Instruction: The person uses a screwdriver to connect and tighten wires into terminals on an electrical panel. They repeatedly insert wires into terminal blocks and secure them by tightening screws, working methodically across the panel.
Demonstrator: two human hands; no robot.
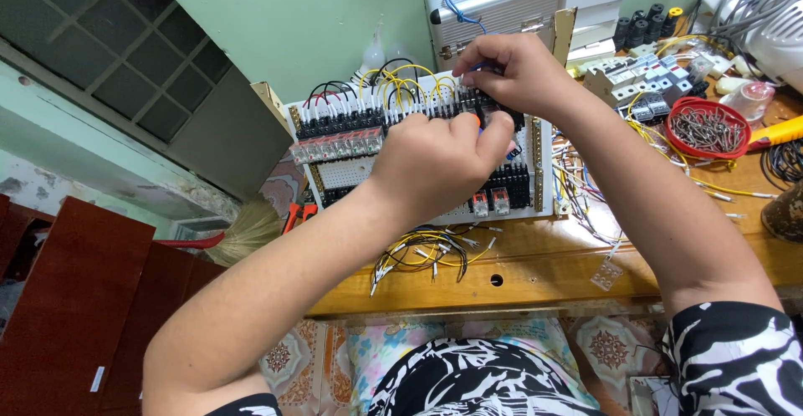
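A white perforated panel [355, 173] stands on the wooden table, carrying rows of black terminal blocks [343, 121] and clear relays, wired in yellow, black, red and white. My left hand [435, 161] is closed around an orange-and-blue tool handle, probably a screwdriver, pressed against the panel's middle. My right hand [510, 71] pinches something small at the top row of terminals, next to a blue wire; what it grips is hidden by the fingers.
A loose wire bundle [427, 249] lies in front of the panel. On the right are a red bowl of metal parts [707, 127], black breakers [648, 81] and cables. A silver case [493, 6] stands behind. A broom [242, 232] and red cabinets are at left.
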